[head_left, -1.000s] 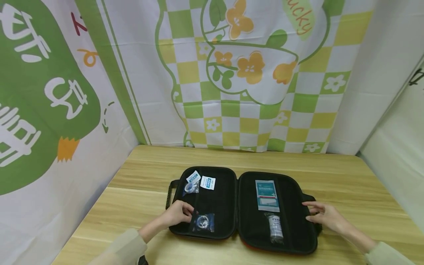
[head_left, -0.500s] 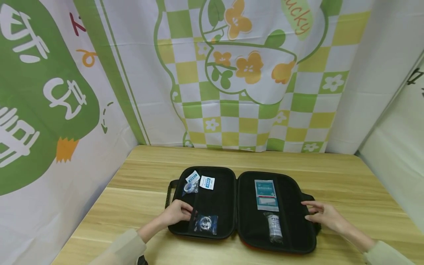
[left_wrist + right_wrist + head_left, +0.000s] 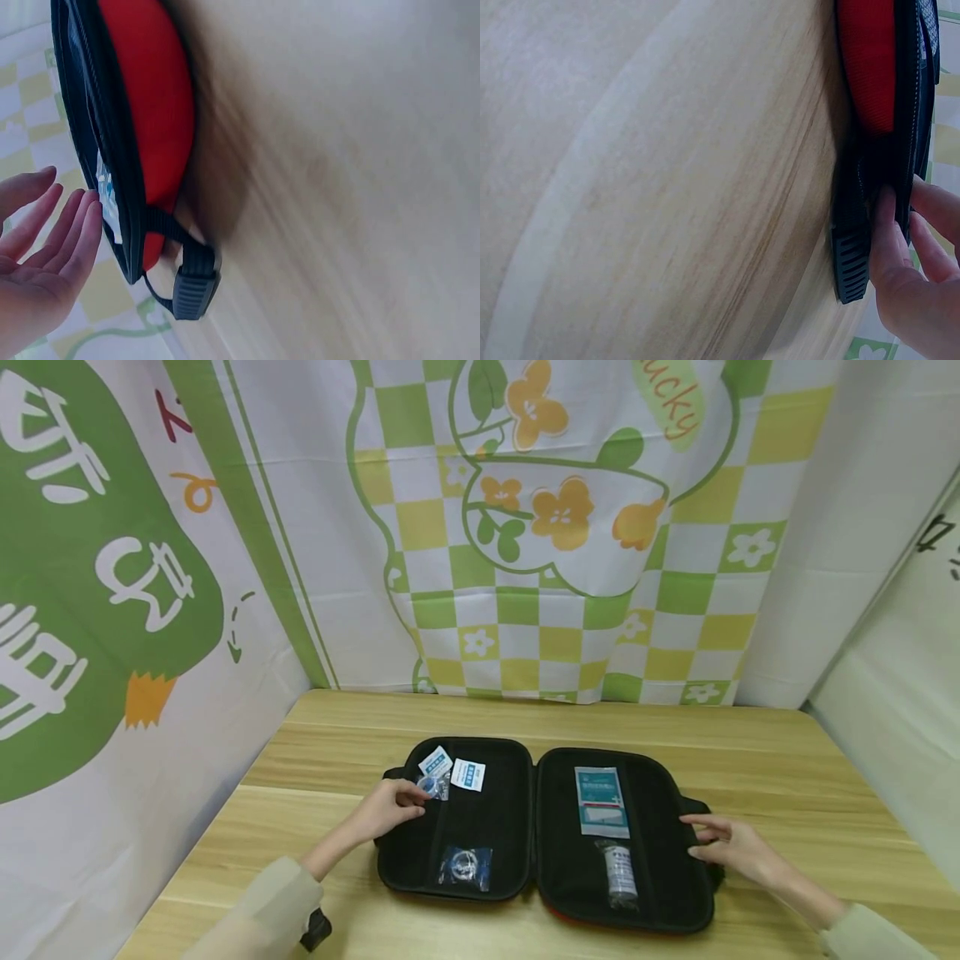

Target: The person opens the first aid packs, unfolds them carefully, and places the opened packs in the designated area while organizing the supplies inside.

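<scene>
Head view: pinching case (image 3: 670, 864) with right fingers (image 3: 707, 821), hovering loose left fingers (image 3: 408, 792) by bagged roll (image 3: 434, 787)—likely light, slippery; grab edgewise!

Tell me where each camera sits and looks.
Head: on the head, forward and down at the open case; left hand, right hand, sleeves show.
Left wrist: worn there, facing table and handle; left hand shows.
Right wrist: worn there, facing table and case edge; right hand shows.
Both wrist views show table and red shell.
</scene>
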A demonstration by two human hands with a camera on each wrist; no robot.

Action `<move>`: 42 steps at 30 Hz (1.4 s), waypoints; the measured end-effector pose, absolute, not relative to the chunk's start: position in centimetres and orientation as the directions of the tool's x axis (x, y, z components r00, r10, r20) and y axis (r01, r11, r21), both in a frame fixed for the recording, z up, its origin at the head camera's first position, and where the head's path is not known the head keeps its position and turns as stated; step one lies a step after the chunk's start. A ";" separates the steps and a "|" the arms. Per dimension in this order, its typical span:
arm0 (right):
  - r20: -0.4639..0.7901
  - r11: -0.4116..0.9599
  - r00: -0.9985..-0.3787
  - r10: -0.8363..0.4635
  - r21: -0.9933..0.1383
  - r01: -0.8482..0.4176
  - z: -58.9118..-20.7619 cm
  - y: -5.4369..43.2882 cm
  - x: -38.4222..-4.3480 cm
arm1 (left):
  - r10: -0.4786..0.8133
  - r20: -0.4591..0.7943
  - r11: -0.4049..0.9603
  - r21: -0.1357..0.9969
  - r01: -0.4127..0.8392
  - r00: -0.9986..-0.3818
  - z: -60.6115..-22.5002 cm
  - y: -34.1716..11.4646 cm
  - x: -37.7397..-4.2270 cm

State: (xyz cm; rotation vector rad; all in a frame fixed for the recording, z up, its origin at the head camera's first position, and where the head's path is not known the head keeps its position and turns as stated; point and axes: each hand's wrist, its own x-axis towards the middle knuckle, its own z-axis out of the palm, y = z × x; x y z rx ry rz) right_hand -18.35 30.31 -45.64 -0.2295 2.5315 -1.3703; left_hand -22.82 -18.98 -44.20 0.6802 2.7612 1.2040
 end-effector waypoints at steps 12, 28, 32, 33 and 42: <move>-0.147 0.552 -0.957 -0.251 -0.833 -0.017 -45.6 30.3 -18.3 | 0.416 0.183 0.692 0.572 0.441 -0.891 -44.3 -19.2 -25.0; -0.128 0.544 -0.950 -0.284 -0.837 -0.050 -45.7 30.5 -18.2 | 0.472 0.085 0.793 0.395 0.464 -0.878 -45.3 -19.4 -26.8; -0.132 0.540 -0.949 -0.287 -0.841 -0.046 -45.7 30.5 -18.2 | 0.471 0.080 0.808 0.361 0.466 -0.878 -45.5 -19.3 -27.1; -0.130 0.539 -0.948 -0.289 -0.841 -0.048 -45.6 30.5 -18.2 | 0.473 0.083 0.810 0.350 0.470 -0.877 -45.6 -19.3 -27.1; -0.135 0.543 -0.950 -0.282 -0.839 -0.042 -45.8 30.6 -18.3 | 0.480 0.121 0.812 0.314 0.492 -0.869 -46.1 -19.1 -27.5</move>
